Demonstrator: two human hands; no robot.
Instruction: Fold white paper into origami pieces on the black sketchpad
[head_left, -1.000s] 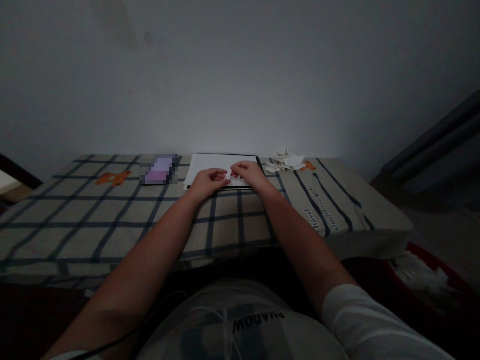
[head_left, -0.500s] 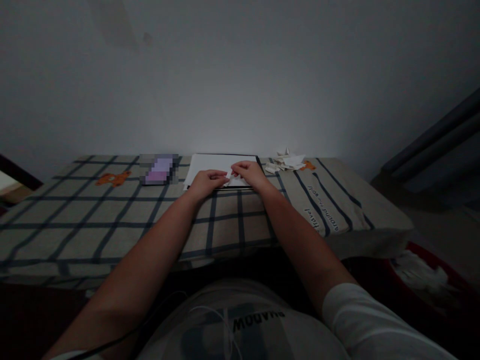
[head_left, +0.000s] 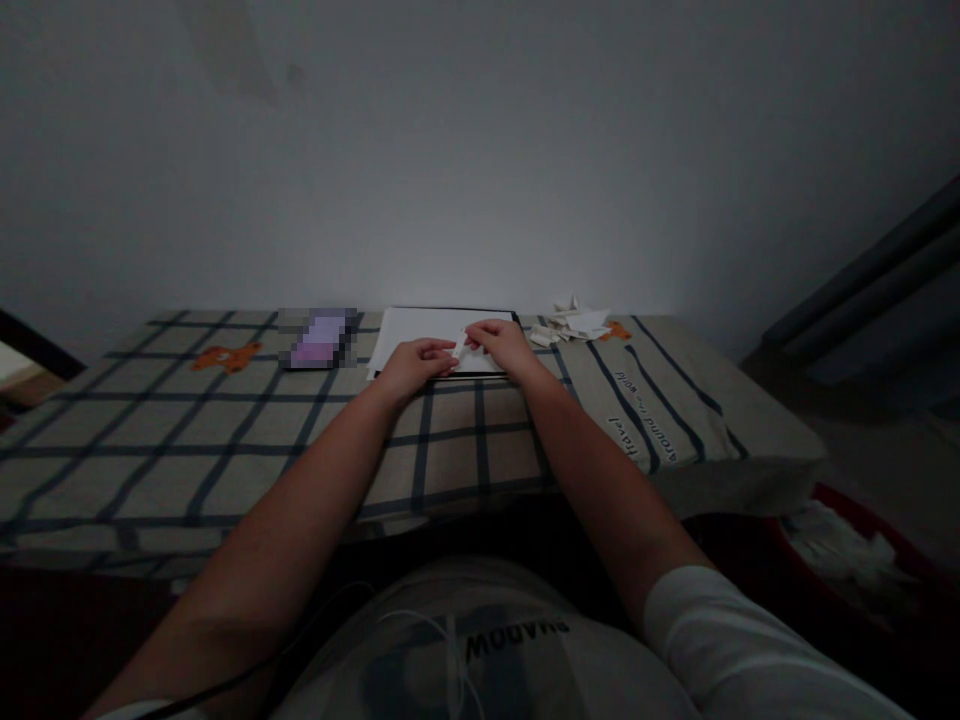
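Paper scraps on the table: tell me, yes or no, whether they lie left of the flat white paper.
No, the paper scraps lie to the right of the flat white paper, past the right hand.

The far side of the cloth-covered table (head_left: 712, 385) is set by the wall (head_left: 480, 150). At its far middle, paper sheets (head_left: 412, 325) are laid, with a small piece of paper (head_left: 460, 345) held over them between the left hand (head_left: 411, 367) and the right hand (head_left: 504, 346). The sheets are flanked by a phone (head_left: 321, 338) on the left and paper scraps (head_left: 583, 323) on the right. Waste (head_left: 840, 545) is contained in a bin (head_left: 916, 552), placed near right, below the table top.
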